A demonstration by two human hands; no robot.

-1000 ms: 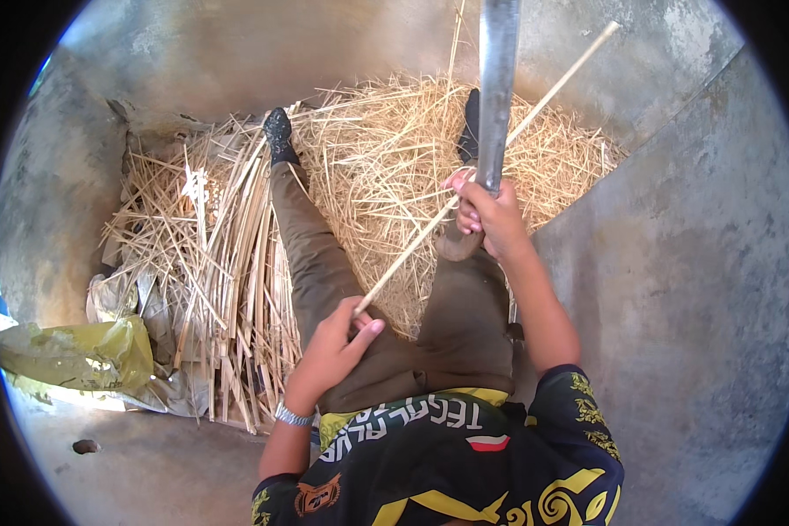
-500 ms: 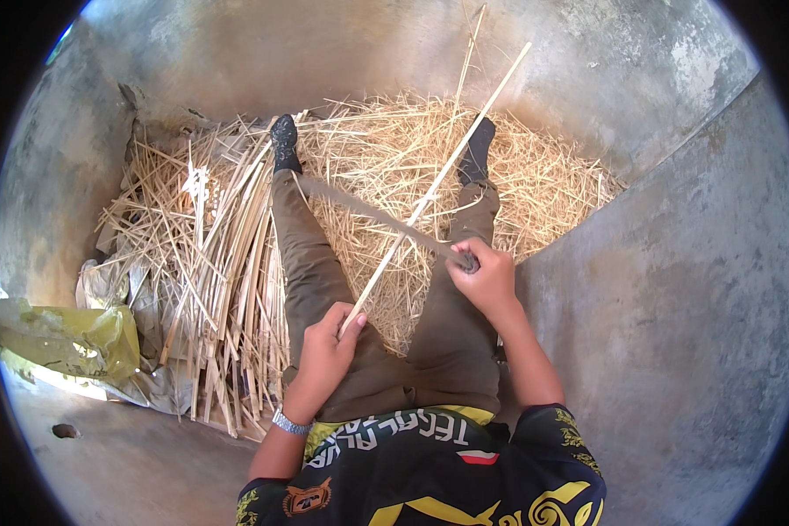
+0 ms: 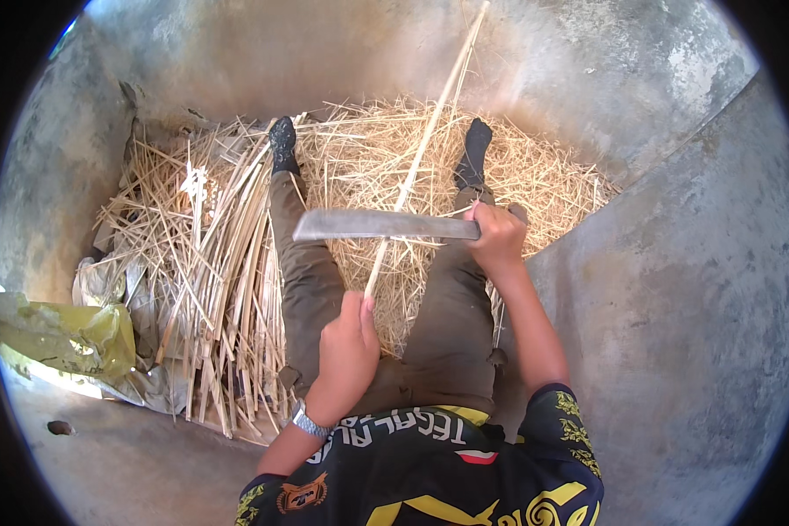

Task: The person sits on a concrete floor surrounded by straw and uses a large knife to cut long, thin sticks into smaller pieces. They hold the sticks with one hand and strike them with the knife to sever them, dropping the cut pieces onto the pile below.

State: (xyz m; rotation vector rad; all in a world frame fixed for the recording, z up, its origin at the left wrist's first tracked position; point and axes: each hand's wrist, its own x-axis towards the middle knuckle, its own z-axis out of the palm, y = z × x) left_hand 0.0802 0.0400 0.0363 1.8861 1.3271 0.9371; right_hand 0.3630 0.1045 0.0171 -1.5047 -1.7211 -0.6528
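Here we see the left hand [image 3: 346, 346] pinching the near end of a long thin stick [image 3: 425, 145], fingers wrapped round it and thumb on top. The stick runs from that hand, above the lap, away towards the far wall of the concrete floor [image 3: 675, 316], leaning slightly to the right; its far tip passes out over the straw pile [image 3: 368, 167] and against the grey wall. The right hand [image 3: 497, 235] is clenched round the handle of a broad knife [image 3: 381, 225]. Its blade lies almost level, long axis left to right, tip pointing to our left, and it crosses the stick a little beyond the left hand, above the outstretched legs [image 3: 302, 263].

Half a second ago the blade slanted down from upper left to the right hand; now it lies flatter and nearer the left hand. A bundle of split canes [image 3: 210, 289] lies along the left leg, with a yellow sack [image 3: 57, 337] at the floor's left edge.
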